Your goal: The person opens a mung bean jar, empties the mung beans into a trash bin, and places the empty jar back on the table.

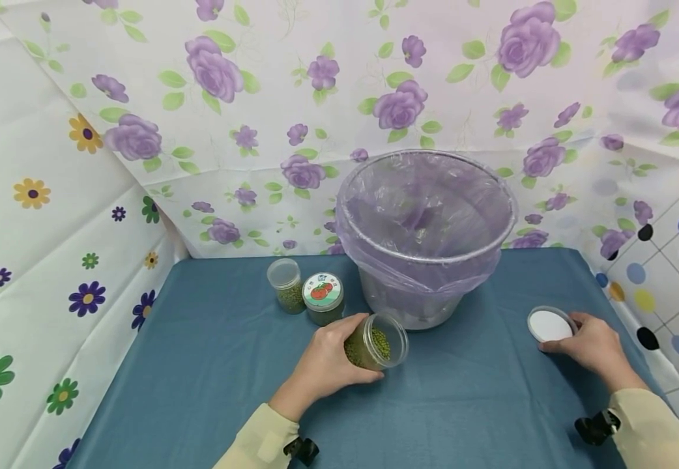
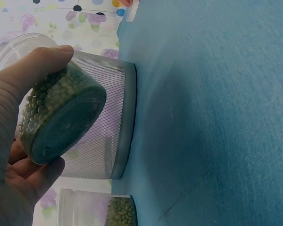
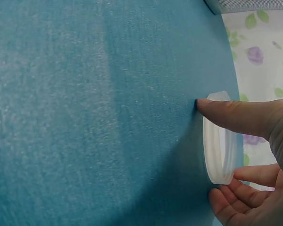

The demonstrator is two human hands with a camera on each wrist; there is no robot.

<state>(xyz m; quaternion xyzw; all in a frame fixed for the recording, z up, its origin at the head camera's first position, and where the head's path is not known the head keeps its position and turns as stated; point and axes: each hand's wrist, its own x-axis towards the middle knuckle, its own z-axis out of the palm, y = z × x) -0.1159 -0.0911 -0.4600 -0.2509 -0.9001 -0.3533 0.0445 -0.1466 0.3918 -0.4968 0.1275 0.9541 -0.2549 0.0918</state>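
Because the left hand [image 1: 324, 361] gripped the tilted, lidless jar [image 1: 376, 341], beans could spill; the right hand [image 1: 588, 342] pinched the lid [image 1: 548, 325].

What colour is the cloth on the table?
Plain teal blue; the table cloth shows best in the head view.

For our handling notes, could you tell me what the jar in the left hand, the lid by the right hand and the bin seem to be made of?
Jar: clear, glossy plastic by its look; the green beans show through its wall.
Lid: translucent plastic rim, seemingly with a white matte inner face.
Bin: fine grey mesh, probably metal, lined with a thin, crinkled lilac plastic bag.
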